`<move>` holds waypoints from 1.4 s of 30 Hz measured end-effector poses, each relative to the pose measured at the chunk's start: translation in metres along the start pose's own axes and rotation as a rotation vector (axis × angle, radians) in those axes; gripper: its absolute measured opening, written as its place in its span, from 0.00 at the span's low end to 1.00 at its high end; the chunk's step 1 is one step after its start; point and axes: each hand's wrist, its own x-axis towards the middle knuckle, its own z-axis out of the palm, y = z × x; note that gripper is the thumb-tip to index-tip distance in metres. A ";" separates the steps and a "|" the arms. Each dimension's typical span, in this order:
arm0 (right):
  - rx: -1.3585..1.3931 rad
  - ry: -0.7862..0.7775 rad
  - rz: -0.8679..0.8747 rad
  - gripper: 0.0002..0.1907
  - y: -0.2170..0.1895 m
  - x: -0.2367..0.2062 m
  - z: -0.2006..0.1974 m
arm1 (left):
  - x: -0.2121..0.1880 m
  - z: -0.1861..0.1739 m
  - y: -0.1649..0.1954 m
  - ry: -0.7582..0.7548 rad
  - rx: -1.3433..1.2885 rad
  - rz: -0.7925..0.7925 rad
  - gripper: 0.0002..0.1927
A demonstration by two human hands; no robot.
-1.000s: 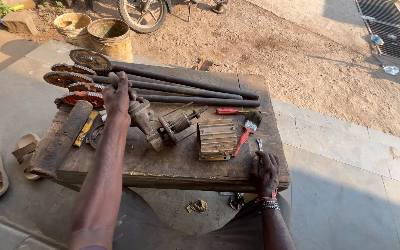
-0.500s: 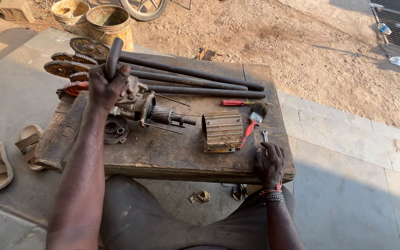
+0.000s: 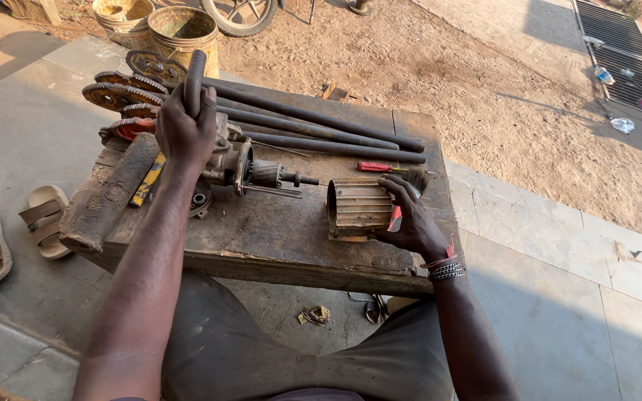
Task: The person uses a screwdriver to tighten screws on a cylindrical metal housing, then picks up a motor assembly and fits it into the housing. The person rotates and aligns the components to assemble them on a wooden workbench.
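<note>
My left hand [image 3: 184, 132] grips the curved dark handle [image 3: 193, 82] of a greasy motor rotor assembly [image 3: 250, 171] that lies on the worn wooden bench [image 3: 276, 238], its shaft pointing right. My right hand [image 3: 409, 219] rests on the right end of a ribbed metal motor housing [image 3: 357, 208] near the bench's front edge. A red-handled brush [image 3: 410, 182] lies partly under that hand. A red screwdriver [image 3: 374, 167] lies just behind the housing.
Several long dark shafts [image 3: 321, 126] with toothed gear wheels [image 3: 120, 95] lie along the bench's back. A wooden block [image 3: 105, 193] and yellow tool [image 3: 147, 180] sit at left. Two sandals [image 3: 9, 234] are on the floor, buckets [image 3: 180, 30] behind.
My right hand moved up from the bench's front edge onto the ribbed housing. My left hand keeps its grip on the handle, and the rotor assembly has shifted slightly.
</note>
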 end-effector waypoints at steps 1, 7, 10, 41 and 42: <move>-0.009 0.028 0.000 0.56 -0.001 -0.001 0.004 | 0.002 0.006 0.002 0.092 0.084 0.014 0.10; -0.078 0.182 0.044 0.55 -0.011 -0.008 0.019 | 0.036 0.034 0.022 0.069 0.015 -0.379 0.17; -0.116 0.237 0.015 0.55 -0.017 -0.006 0.024 | 0.052 0.037 0.034 -0.164 0.050 -0.355 0.18; -0.797 0.046 -0.028 0.18 0.080 -0.017 -0.004 | -0.172 0.107 0.140 -0.597 -0.061 -0.210 0.72; -0.653 0.075 0.150 0.14 0.077 -0.019 -0.015 | -0.177 0.109 0.140 -0.543 -0.044 -0.175 0.72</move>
